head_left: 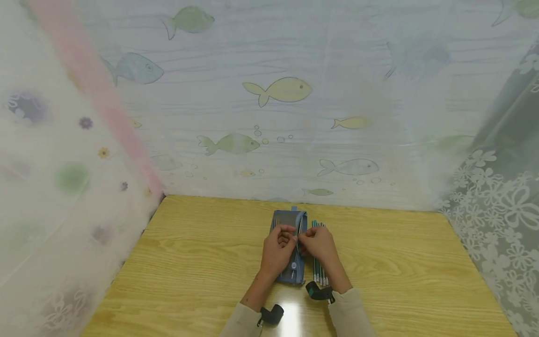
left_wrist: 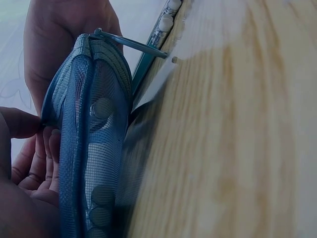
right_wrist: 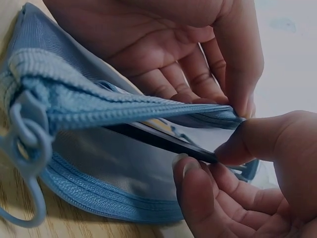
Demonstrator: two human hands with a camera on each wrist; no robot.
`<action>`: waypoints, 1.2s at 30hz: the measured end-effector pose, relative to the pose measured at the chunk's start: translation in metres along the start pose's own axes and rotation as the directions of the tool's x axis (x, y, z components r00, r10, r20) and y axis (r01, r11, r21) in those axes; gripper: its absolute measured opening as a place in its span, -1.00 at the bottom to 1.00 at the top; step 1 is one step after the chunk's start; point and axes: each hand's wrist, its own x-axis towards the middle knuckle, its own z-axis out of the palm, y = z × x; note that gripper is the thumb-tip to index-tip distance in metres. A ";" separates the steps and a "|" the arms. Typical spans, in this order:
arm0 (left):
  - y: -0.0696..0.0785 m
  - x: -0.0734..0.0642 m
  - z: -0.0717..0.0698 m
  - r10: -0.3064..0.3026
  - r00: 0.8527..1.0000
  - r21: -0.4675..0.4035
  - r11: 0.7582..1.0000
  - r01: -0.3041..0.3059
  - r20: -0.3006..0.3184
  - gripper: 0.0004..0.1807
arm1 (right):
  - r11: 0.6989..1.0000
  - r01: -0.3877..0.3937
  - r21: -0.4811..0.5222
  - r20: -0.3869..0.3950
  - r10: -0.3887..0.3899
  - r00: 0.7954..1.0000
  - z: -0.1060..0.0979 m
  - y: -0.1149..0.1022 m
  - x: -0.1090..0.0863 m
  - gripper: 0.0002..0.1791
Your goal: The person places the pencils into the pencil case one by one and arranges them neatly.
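A blue mesh zip pencil case [head_left: 287, 218] lies on the table with its zipper open along the right side. My left hand [head_left: 276, 252] pinches the zippered edge [right_wrist: 138, 111] between thumb and finger, lifting it from the rest of the case. At the opening, my right hand [head_left: 321, 244] pinches a slim dark pencil [right_wrist: 166, 142] between thumb and fingertips. Most of that pencil lies within the case. Round light shapes [left_wrist: 102, 107] show through the mesh in the left wrist view. The blue zipper pull [right_wrist: 29, 134] hangs at the near end.
Right of the case, under my right forearm, lies a row of several green pencils [head_left: 316, 271] with white erasers toward me. The wooden table [head_left: 202, 252] meets a fish-print curtain [head_left: 278, 154] at the back. Black wrist cameras sit on both wrists.
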 end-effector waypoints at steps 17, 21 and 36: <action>0.002 -0.002 0.002 0.010 1.000 -0.008 1.000 -0.010 -0.006 -0.78 | 0.999 0.031 0.021 0.023 -0.032 0.999 -0.009 0.004 0.000 -0.82; 0.005 -0.007 0.003 0.023 1.000 -0.009 1.000 -0.023 -0.018 -0.78 | 0.999 0.030 -0.012 0.007 -0.030 1.000 -0.020 0.005 -0.003 -0.82; 0.027 -0.040 0.021 -0.004 0.997 0.039 0.999 0.007 -0.073 -0.80 | 0.966 0.004 -0.257 0.011 -0.001 1.000 -0.086 0.027 -0.028 -0.77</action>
